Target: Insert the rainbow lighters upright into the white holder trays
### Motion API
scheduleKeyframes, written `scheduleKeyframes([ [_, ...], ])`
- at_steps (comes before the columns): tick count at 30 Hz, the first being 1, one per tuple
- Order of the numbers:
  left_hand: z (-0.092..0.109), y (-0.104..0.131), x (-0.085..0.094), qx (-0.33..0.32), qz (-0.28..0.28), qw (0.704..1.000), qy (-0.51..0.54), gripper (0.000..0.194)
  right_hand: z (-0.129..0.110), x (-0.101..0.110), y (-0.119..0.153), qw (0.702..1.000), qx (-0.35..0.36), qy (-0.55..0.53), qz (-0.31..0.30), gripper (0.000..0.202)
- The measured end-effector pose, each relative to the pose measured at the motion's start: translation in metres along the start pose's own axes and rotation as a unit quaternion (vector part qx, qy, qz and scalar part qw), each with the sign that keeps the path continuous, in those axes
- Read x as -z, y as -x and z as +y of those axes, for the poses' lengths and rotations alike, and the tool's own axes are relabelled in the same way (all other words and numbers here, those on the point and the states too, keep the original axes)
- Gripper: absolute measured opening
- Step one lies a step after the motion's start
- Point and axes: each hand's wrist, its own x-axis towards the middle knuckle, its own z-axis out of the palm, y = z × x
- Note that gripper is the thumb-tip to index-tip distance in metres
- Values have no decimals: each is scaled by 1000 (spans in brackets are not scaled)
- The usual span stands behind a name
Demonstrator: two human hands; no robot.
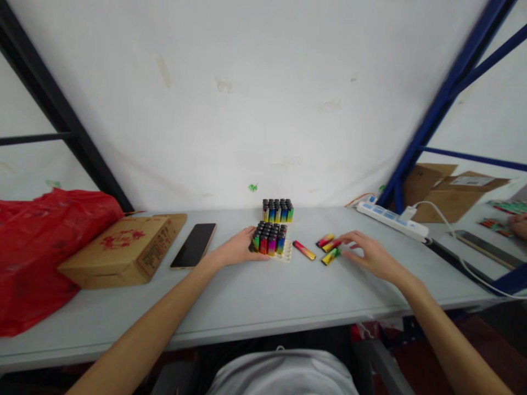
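Several multicoloured lighters with black tops (269,239) stand upright in rows in a pale tray (287,253), whose right-hand slots hold nothing. My left hand (239,248) is wrapped round the left side of this group. Behind it, near the wall, stands a second block of upright lighters (278,210). A red and yellow lighter (304,250) lies flat to the right of the tray. Further right is a small loose pile of lighters (326,240). My right hand (362,251) is at the pile's right edge, thumb and fingers apart, beside a yellow-green lighter (330,257).
A black phone (194,245), a cardboard box (119,247) and a red plastic bag (49,247) are on the left. At the right are a white power strip (393,220) with a cable, blue frame bars and an open carton (453,192). Another person's hand (519,224) shows at the far right.
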Motion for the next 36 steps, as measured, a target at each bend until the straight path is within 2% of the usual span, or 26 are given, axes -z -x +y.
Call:
scheduleKeyframes([
  [5,2,0,1,9,-8,1000,2,78,10,-10,22,999,27,34,-2,35],
  [10,2,0,2,16,-19,1000,-5,82,7,-18,15,997,42,51,-27,33],
  [17,2,0,2,6,-15,1000,-4,80,2,-16,9,998,38,41,-43,27],
  [19,3,0,2,4,-18,1000,-4,79,2,-16,9,999,26,19,-32,28],
  [23,3,0,2,4,-16,1000,-2,77,2,-18,3,995,-55,-84,24,34],
  [26,3,0,1,2,-8,1000,4,76,-4,-22,-14,965,-95,-217,115,41],
  [29,2,0,1,14,-8,1000,6,81,-23,-27,-41,903,-122,-373,175,44],
  [31,2,0,2,21,-9,1000,8,84,-41,-32,-61,855,-131,-468,179,46],
  [32,2,0,2,22,-10,1000,9,84,-51,-34,-70,842,-131,-493,176,47],
  [36,4,1,2,23,-3,1000,7,84,-87,-49,-95,838,-111,-519,128,44],
])
